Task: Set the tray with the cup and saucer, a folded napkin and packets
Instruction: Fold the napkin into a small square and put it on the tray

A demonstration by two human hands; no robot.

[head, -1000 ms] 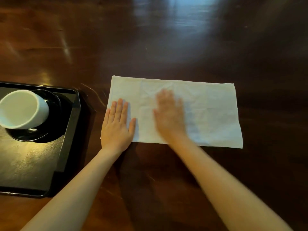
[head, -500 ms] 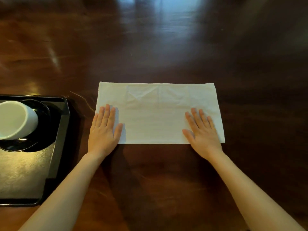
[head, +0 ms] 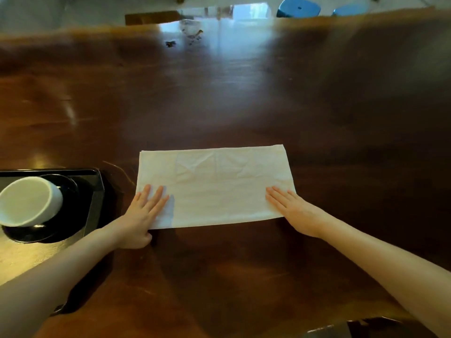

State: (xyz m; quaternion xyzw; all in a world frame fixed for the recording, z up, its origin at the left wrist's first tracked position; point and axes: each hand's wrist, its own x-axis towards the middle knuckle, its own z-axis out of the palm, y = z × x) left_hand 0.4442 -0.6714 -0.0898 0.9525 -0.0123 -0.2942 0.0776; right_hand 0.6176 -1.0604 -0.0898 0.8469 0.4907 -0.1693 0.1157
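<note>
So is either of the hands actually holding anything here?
Nothing is gripped. Left hand and right hand lie flat and open, pressing the near corners of the napkin against the table.

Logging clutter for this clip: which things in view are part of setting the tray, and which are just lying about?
Part of the job:
- black rectangular tray
- white ceramic cup on the black round saucer
- white cloth napkin, flat under the left hand and right hand

Lying about:
- small dark bits at the far edge of the brown wooden table
- blue stools beyond

No packets visible.
</note>
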